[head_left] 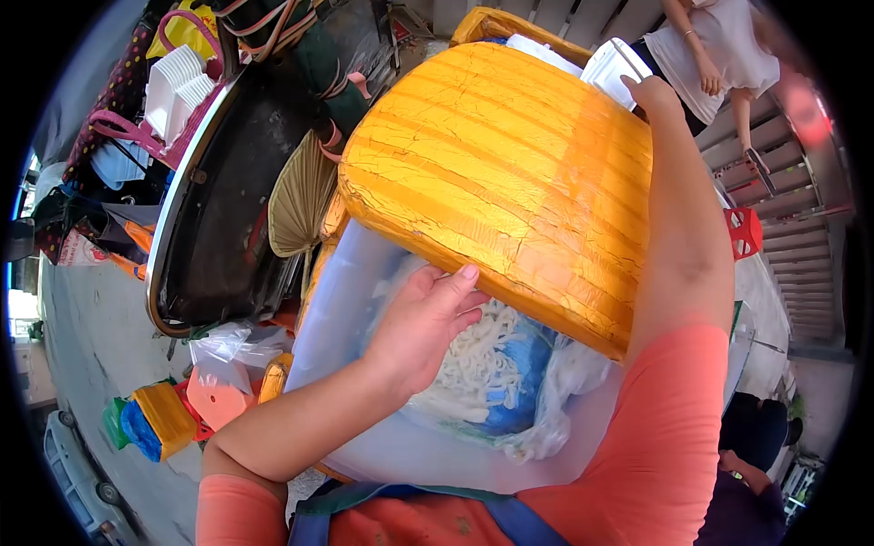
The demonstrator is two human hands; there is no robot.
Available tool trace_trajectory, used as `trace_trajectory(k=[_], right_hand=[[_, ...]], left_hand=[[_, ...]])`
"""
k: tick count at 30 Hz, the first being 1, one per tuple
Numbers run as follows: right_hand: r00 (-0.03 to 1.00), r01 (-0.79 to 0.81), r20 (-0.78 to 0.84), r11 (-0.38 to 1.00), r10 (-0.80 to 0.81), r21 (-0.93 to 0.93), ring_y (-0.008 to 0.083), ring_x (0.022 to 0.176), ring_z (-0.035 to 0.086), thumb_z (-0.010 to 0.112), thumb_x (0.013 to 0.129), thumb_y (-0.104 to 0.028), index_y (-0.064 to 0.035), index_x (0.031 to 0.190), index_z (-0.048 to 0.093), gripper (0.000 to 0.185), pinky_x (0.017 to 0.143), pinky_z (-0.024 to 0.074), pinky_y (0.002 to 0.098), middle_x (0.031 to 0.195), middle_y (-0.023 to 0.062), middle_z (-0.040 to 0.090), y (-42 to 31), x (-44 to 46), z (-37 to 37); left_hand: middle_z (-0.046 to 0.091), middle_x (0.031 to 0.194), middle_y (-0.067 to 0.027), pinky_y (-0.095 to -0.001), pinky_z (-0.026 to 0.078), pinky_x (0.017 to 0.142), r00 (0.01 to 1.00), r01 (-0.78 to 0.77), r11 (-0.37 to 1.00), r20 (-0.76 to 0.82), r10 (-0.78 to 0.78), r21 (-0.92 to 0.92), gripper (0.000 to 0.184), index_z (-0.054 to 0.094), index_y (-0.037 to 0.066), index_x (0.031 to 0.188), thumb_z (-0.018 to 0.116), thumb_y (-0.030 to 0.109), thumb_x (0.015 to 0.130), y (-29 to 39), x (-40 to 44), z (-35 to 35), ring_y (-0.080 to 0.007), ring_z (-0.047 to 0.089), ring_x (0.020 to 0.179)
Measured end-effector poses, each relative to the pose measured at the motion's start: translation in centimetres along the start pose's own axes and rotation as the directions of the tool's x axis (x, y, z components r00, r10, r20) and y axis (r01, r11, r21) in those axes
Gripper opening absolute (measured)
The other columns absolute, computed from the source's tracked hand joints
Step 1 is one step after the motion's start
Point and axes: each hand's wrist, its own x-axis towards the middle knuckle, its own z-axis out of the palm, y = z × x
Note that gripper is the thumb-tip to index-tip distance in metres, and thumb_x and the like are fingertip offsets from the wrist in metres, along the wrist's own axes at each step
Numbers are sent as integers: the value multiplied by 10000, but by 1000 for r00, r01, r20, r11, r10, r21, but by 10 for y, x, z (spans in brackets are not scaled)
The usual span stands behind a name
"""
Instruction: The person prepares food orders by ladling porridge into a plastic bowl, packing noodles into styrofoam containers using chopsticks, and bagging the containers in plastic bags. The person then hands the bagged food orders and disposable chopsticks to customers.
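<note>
Coral sleeve point(669, 409) nearest, 4 o'clock. Yellow lid point(492, 164), 1 o'clock: I'd guess light, stiff, slick; best held by opposite edges. Left hand point(417, 318) pinches its near edge; right hand point(655, 96), 2 o'clock, can't tell.

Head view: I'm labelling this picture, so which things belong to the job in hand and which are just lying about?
Seem part of the job:
yellow lid, touched by the left hand
translucent bin
pale strands and clear plastic bag inside it
white container by the right hand

Seem just lying about:
hand fan
stacked white boxes
red basket
</note>
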Motion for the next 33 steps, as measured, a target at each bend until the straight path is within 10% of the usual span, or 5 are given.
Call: trace_trajectory(k=[6, 12, 17, 26, 33], right_hand=[[923, 207, -267, 942, -278, -265, 340, 959, 596, 490, 842, -540, -15, 1072, 619, 588, 817, 454, 418, 982, 217, 624, 30, -40, -99], [916, 387, -341, 699, -212, 602, 71, 599, 466, 331, 985, -323, -85, 1079, 634, 396, 534, 366, 221, 699, 20, 575, 144, -233, -212], [900, 366, -278, 238, -336, 900, 90, 516, 305, 346, 970, -273, -84, 678, 362, 348, 475, 253, 232, 640, 20, 349, 31, -450, -173], [900, 369, 130, 886, -417, 282, 326, 715, 599, 548, 840, -131, -61, 895, 646, 132, 642, 507, 358, 863, 140, 634, 14, -458, 84], [893, -143, 368, 612, -260, 778, 291, 704, 604, 534, 859, -184, -45, 843, 627, 169, 634, 507, 330, 811, 106, 636, -65, -467, 82]], left_hand=[[463, 1160, -103, -304, 402, 918, 966, -250, 780, 204, 159, 573, 512, 352, 21, 1271, 616, 71, 834, 52, -75, -45, -154, 507, 1008], [591, 952, -93, -313, 454, 741, 89, -343, -705, 768, 634, 621, 249, 587, 32, 1004, 635, 101, 770, 256, -64, -137, -239, 573, 845], [544, 1196, -177, -552, 320, 1013, 809, 215, -883, 431, 401, 418, 546, 465, 81, 1247, 363, 507, 921, 406, 9, -186, -325, 459, 1190], [584, 999, -140, -391, 450, 826, 735, 196, -971, 634, 240, 140, 272, 576, 23, 1037, 559, 71, 770, 443, 71, -252, -296, 557, 949], [566, 1028, -145, -375, 409, 896, 618, 313, -947, 741, 263, 75, 317, 556, 3, 1135, 457, 42, 836, 453, 50, -233, -288, 525, 997]])
